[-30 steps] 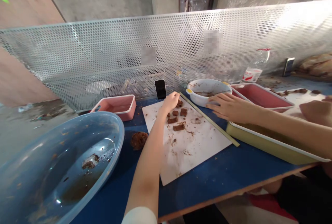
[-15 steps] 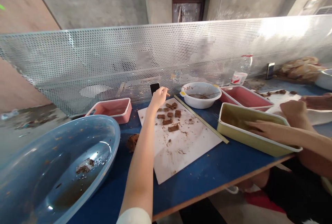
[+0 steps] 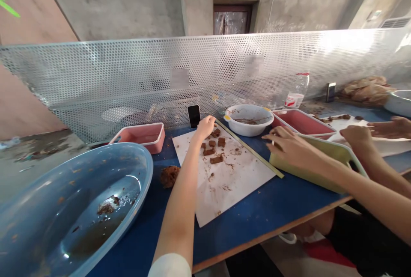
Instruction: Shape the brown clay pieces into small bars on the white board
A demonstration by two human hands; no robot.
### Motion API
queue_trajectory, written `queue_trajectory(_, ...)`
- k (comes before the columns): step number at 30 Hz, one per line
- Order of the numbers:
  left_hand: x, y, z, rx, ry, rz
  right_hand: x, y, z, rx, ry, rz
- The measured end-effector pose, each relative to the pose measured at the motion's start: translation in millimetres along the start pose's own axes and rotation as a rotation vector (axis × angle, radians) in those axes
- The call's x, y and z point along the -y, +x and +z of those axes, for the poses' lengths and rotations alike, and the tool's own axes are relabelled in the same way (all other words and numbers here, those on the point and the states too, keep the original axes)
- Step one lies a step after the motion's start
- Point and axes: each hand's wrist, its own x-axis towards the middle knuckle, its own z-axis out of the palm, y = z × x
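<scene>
My left hand (image 3: 205, 127) reaches over the far end of a white board (image 3: 237, 195), its fingers bent together. Whatever they hold, if anything, is hidden. Just below it lie several small brown clay pieces (image 3: 216, 159), some bar-shaped. My right hand (image 3: 284, 142) hovers over the left end of an olive-green tub (image 3: 314, 170), fingers loosely spread with nothing visible in them. A yellowish strip (image 3: 250, 148) runs along the board's right edge. Left of my forearm, partly covered by it, sits a brown clay lump (image 3: 168, 176).
A large blue basin (image 3: 146, 161) holds murky water at left. Around the blue table (image 3: 240, 234) stand pink tubs (image 3: 157, 142), a white bowl (image 3: 248, 129) with sticks, a propped phone (image 3: 194, 116) and a plastic bottle (image 3: 295, 93). A co-worker's hands (image 3: 356, 135) work at right.
My right hand has lifted out of the green tub and moved left. My left hand has shifted slightly right, showing more of the phone. The camera view has tilted up a little.
</scene>
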Motion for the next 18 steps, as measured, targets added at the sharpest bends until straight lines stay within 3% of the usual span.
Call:
queue_trajectory(4, 8, 3, 23.9, 0.064, -0.004, 0.008, 63, 49, 44, 0.026, 0.163, -0.101)
queue_trajectory(7, 16, 4, 34.5, 0.073, -0.003, -0.007, 83, 80, 85, 0.022, 0.225, -0.093)
queue_trajectory(12, 27, 4, 42.4, 0.056, 0.018, -0.026, 83, 102, 133, 0.034, 0.246, 0.015)
queue_trajectory(18, 36, 8, 49.6, 0.053, 0.019, 0.035, 73, 95, 149, 0.095, 0.266, 0.062)
